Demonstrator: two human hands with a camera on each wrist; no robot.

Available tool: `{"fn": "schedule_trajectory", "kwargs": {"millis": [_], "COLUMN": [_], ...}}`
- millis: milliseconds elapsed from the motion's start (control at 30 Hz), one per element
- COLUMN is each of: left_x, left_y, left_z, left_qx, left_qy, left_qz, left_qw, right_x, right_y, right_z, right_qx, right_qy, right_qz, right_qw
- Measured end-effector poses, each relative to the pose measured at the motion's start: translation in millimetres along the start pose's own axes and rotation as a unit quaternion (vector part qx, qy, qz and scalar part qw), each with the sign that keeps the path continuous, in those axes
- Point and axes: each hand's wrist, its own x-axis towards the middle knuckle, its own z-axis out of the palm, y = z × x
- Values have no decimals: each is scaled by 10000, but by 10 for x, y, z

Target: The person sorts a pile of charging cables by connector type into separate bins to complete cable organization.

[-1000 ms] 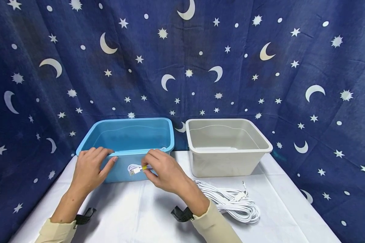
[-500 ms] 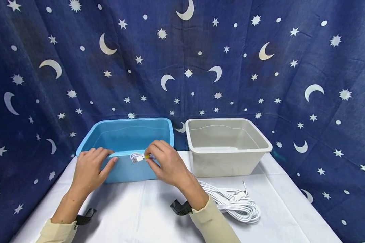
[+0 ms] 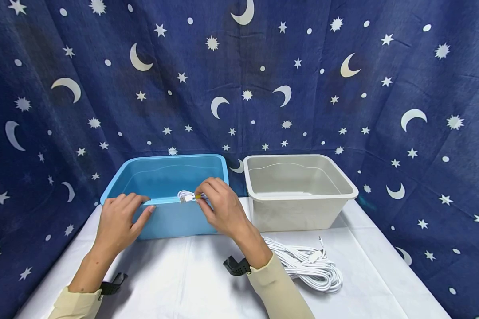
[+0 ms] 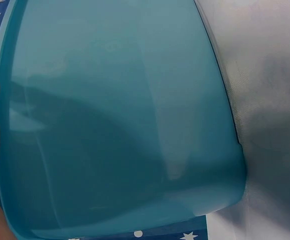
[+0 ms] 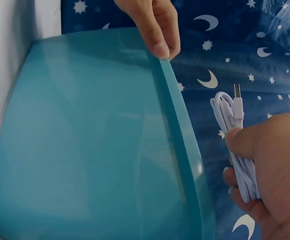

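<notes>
My left hand (image 3: 119, 223) grips the near rim of a blue plastic bin (image 3: 167, 223), thumb outside and fingers over the edge. In the right wrist view, that thumb and fingers pinch the rim from both sides. Just above the same rim, towards its right end, my right hand (image 3: 223, 208) pinches a small coiled USB cable (image 5: 226, 114) between thumb and fingers. The cable is white to pale lilac with a yellow tie round its middle, and its metal plug (image 5: 237, 91) sticks out of the bundle. The bin's near wall fills most of the left wrist view.
To the right of the blue bin stands a light grey bin (image 3: 295, 215). A large coil of white cable (image 3: 313, 270) lies on the white tablecloth (image 3: 199, 283) in front of it. A dark blue curtain (image 3: 247, 124) with moons and stars hangs behind.
My right hand has risen with the USB cable and shifted slightly right, from in front of the blue bin's wall up to its rim. The left hand has stayed put.
</notes>
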Motion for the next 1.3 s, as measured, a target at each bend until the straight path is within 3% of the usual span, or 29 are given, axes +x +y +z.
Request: {"fn": "schedule_trajectory", "kwargs": {"millis": [867,1300], "left_x": [0,4], "left_y": [1,17], "left_z": [5,-4], "left_qx": [-44,-73], "left_qy": [11,59], "left_qz": [-6,54], "left_qw": [10000,9999], "right_x": [-50,-79], "right_y": [103,53], "right_z": [139,77], "right_qx": [-202,-149], "right_qy": [104,51], "right_qz": [299,356], "right_qw": [9993,9992]}}
